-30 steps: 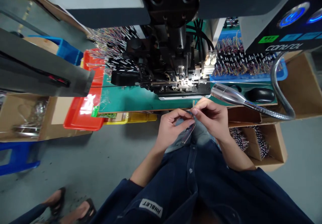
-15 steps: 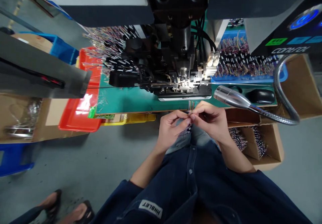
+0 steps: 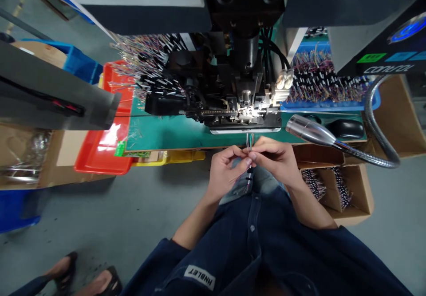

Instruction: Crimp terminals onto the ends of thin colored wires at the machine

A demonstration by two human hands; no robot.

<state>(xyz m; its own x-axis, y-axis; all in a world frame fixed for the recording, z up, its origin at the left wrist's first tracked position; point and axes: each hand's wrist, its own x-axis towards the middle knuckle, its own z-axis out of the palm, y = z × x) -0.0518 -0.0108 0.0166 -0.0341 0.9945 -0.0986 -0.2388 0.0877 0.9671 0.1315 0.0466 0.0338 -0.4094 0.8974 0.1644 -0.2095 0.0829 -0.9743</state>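
A small bundle of thin coloured wires is pinched between my two hands, just off the front edge of the green bench mat. My left hand grips it with thumb and forefinger. My right hand pinches the same bundle right beside it, the thumb tips nearly touching. Loose wire ends fan upward over the mat edge, and a dark-sleeved part of the bundle hangs below the fingers. Straight ahead stands the crimping-type machine, its working point brightly lit.
A blue tray of wire bundles lies right of the machine, with a metal gooseneck lamp and black mouse nearby. Left are more wire bundles and a red tray. A cardboard box stands lower right; another person's feet show lower left.
The wire ends have shifted from a spread fan into two closer groups. More of the dark-sleeved part shows below my fingers. Both hands keep their pinch, and the view has moved slightly.
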